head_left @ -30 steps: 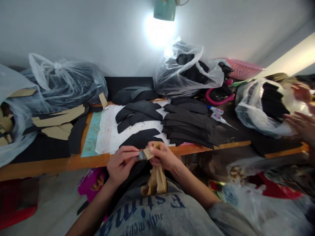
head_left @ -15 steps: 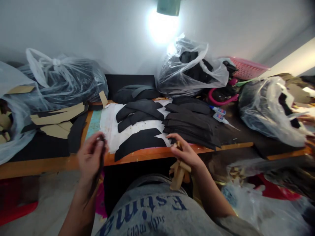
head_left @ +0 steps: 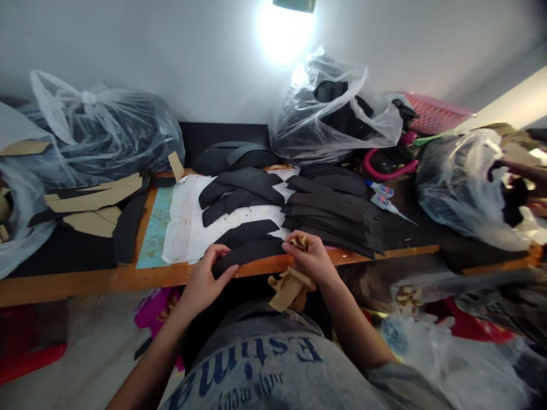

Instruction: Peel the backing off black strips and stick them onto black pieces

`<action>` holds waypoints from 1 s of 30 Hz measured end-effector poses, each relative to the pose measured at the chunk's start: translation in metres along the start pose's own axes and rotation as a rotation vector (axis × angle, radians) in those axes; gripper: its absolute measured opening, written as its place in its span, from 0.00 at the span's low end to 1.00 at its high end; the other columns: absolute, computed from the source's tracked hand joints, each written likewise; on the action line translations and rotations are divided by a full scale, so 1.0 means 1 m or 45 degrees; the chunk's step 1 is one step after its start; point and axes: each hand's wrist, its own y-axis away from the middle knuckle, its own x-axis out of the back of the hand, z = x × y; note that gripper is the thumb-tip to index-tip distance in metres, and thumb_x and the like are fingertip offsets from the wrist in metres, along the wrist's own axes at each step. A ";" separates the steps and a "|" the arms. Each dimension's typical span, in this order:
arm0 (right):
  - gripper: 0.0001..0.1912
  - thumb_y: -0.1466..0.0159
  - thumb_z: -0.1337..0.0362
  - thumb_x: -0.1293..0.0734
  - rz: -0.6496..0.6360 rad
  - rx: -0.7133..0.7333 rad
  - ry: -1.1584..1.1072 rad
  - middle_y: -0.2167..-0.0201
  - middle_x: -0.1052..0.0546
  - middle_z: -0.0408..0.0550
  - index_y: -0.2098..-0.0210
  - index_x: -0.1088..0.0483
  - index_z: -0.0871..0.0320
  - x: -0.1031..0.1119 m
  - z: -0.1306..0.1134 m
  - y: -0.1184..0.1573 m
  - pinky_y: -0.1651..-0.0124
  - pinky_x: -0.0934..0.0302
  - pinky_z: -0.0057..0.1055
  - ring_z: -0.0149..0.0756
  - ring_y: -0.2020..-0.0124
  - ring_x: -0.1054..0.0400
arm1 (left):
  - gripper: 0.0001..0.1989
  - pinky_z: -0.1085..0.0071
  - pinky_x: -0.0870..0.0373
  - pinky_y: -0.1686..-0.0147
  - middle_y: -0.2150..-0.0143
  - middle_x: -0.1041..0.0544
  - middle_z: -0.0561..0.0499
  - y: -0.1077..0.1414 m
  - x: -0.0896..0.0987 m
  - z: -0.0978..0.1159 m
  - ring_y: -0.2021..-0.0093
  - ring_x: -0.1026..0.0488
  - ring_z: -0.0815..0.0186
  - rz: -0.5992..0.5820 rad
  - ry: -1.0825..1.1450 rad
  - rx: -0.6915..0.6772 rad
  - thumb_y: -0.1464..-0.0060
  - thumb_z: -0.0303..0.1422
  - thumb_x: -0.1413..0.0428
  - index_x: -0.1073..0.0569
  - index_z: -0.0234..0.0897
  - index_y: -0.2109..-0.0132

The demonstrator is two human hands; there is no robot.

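A black curved piece (head_left: 256,251), flat and thin like foam or fabric, is held out along the table's front edge. Its left end lies between the thumb and fingers of my left hand (head_left: 205,280). The fingertips of my right hand (head_left: 314,259) meet its right end. Crumpled tan paper strips (head_left: 288,289) are bunched in my right hand and dangle below the palm. Just behind is another black curved piece (head_left: 248,230), partly covered, on a white sheet (head_left: 182,228). More crossed black pieces (head_left: 241,191) lie farther back on that sheet.
Right of the sheet is a stack of black pieces (head_left: 329,219), with small glue bottles (head_left: 384,200) beyond. Tan and black pieces (head_left: 96,199) lie left. Plastic bags (head_left: 115,131) line the wall, near a pink basket (head_left: 440,113). Another person's hand (head_left: 539,206) shows far right.
My left hand has moved right, bringing the black piece in front of me. My right hand has shifted slightly left and meets the piece's other end, still holding the tan strips.
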 end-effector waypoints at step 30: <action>0.15 0.42 0.62 0.32 0.196 0.095 0.839 0.77 0.33 0.42 0.79 0.44 0.53 -0.015 0.040 -0.026 0.67 0.48 0.29 0.33 0.73 0.39 | 0.10 0.64 0.27 0.50 0.57 0.25 0.47 -0.011 -0.009 -0.033 0.54 0.25 0.63 0.474 -0.350 -0.202 0.38 0.36 0.44 0.19 0.38 0.57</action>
